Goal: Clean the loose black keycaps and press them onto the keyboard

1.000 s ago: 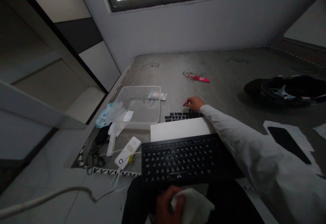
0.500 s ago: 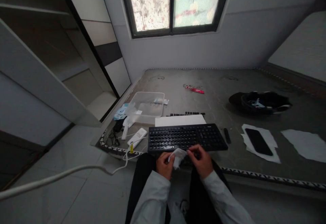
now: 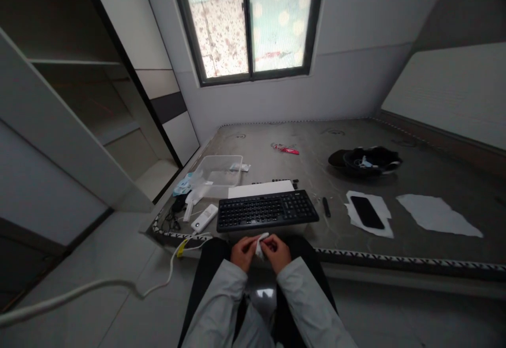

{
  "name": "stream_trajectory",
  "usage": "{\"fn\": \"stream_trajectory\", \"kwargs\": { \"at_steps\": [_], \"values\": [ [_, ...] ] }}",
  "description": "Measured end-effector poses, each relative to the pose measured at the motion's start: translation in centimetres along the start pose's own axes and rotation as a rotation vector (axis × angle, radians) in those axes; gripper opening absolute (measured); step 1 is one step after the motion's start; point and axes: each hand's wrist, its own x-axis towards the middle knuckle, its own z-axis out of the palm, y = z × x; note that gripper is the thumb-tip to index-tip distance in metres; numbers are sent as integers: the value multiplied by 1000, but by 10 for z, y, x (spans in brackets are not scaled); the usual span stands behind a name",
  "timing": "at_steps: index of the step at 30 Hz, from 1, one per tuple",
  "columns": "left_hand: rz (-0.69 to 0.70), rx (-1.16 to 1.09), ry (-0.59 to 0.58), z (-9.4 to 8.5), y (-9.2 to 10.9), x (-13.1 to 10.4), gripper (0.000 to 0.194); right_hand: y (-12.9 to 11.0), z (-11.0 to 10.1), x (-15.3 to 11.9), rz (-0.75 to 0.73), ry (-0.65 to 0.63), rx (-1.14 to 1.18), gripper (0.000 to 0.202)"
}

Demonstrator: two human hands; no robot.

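A crumpled white tissue is pinched between my two hands, just past the front edge of the mattress-like surface. My left hand grips its left side. Fingers of my right hand close on the right side, partly covering it. Right beyond my hands lies a black keyboard, its near edge apart from my fingers. Behind it, a white sheet or box sticks out, with several loose black keycaps at its far side.
At the left are a clear plastic bin, a white power strip and a cable. To the right lie a small black stick, a phone on white paper, another paper sheet and a black cap.
My right hand has come in to the tissue, and both hands have drawn together, closer to my body. The tissue is bunched smaller. My view has tilted up and shifted right.
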Motion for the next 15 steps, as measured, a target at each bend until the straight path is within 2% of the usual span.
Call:
{"fn": "stream_trajectory", "kwargs": {
  "at_steps": [3,8,11,15],
  "values": [
    [15,75,55,8,-4,3,30,6,-2,1,4,-16,69,14],
    [-148,-43,18,12,-15,9,31,7,-8,2,7,-80,158,17],
    [-188,-28,17,12,-20,13,30,6,-14,3,-22,-136,183,18],
    [-200,20,-4,15,-22,19,30,8,-18,7,-8,-90,108,18]
  ]
}}
